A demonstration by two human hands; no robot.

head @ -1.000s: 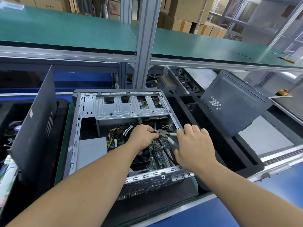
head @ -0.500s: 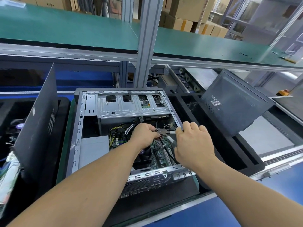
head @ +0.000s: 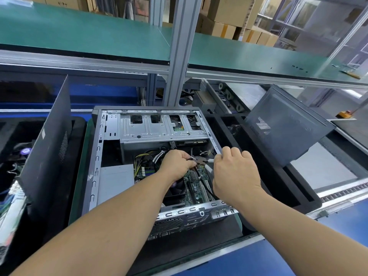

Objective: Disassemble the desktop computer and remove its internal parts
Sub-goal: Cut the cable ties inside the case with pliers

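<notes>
No writing can be read anywhere on the case point(head: 95, 156), an open box of stamped grey steel lying on its side under both hands. The left hand point(head: 176, 165) is closed round thin wires point(head: 189, 159). Just right of it, the right hand point(head: 236, 174) is curled on white-handled pliers point(head: 201, 160), whose metal nose meets those wires. Below the hands lies the green board point(head: 194, 186); beyond them, a ribbed, slotted drive cage point(head: 159, 132).
</notes>
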